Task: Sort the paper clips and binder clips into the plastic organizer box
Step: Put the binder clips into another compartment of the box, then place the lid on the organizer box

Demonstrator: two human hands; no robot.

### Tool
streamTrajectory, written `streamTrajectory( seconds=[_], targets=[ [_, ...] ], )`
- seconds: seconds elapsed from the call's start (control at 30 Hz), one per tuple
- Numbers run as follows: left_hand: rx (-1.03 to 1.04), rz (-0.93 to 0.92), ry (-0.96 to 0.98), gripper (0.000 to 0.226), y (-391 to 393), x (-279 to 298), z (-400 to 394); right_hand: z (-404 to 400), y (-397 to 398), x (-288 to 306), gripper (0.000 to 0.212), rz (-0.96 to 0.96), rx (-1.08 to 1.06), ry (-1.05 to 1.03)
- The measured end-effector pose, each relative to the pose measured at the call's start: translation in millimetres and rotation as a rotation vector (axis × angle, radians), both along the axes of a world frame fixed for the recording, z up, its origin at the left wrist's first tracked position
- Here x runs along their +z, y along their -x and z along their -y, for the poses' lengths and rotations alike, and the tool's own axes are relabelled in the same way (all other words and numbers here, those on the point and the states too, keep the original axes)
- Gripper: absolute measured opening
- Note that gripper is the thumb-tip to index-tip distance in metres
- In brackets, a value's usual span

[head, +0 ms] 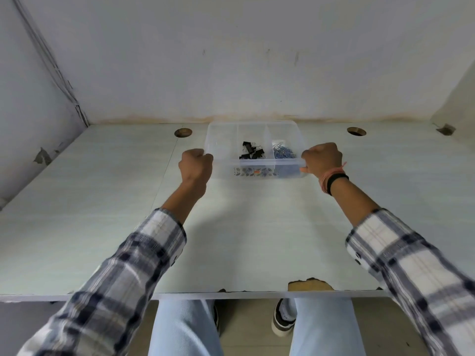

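Both hands (196,164) (322,159) grip the organizer box (221,140); binder clips (252,150) middle, paper clips (282,152) right.

the clear, glossy three-compartment plastic organizer box (221,140) is see-through, with a printed patterned strip on its near wall. the black binder clips (251,151) look matt with thin wire handles; the blue paper clips (282,152) are fine wire. the pale matt laminate counter (244,227) is chipped at its near edge, baring brown board. the checked sleeves (133,260) look like soft cloth.
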State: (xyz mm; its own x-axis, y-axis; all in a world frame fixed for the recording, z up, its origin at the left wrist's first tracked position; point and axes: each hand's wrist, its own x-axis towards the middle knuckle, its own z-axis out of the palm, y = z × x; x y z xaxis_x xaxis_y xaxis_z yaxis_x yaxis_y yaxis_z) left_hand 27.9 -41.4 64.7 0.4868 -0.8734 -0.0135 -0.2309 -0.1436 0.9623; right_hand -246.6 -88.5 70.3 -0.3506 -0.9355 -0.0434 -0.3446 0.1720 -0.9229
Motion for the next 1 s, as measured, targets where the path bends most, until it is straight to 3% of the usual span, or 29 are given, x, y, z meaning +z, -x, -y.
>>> streamTrajectory(
  seconds=[0.23, 0.53, 0.6, 0.7, 0.8, 0.93, 1.0],
  targets=[
    [-0.008, -0.06, 0.071, 0.026, -3.0, -20.5, -81.8, -84.0, 4.5, -14.7, 0.026, -0.066, -0.027, 0.1],
    [-0.019, -0.124, 0.066, 0.025, -1.7, -16.9, -109.4, -106.3, 18.0, -14.9, 0.023, -0.136, 0.051, 0.136],
    [0.053, -0.061, 0.082, 0.016, 4.3, -12.5, -115.1, -101.4, 33.5, -15.4, 0.025, -0.341, 0.05, 0.167],
    [0.118, 0.094, 0.201, 0.042, 17.4, -8.5, -118.5, -97.8, 58.6, -23.2, 0.025, -0.65, 0.101, 0.035],
    [0.08, 0.193, 0.345, 0.038, 36.0, -3.8, -115.5, -99.9, 70.8, -35.0, 0.025, -0.751, 0.141, -0.166],
    [-0.003, 0.302, 0.477, 0.029, 64.2, 2.4, -113.1, -103.3, 70.0, -36.5, 0.008, -0.754, 0.102, -0.119],
    [-0.083, 0.324, 0.515, 0.026, 78.8, 3.7, -112.4, -102.1, 70.4, -36.2, 0.015, -0.762, 0.085, -0.109]
  ],
)
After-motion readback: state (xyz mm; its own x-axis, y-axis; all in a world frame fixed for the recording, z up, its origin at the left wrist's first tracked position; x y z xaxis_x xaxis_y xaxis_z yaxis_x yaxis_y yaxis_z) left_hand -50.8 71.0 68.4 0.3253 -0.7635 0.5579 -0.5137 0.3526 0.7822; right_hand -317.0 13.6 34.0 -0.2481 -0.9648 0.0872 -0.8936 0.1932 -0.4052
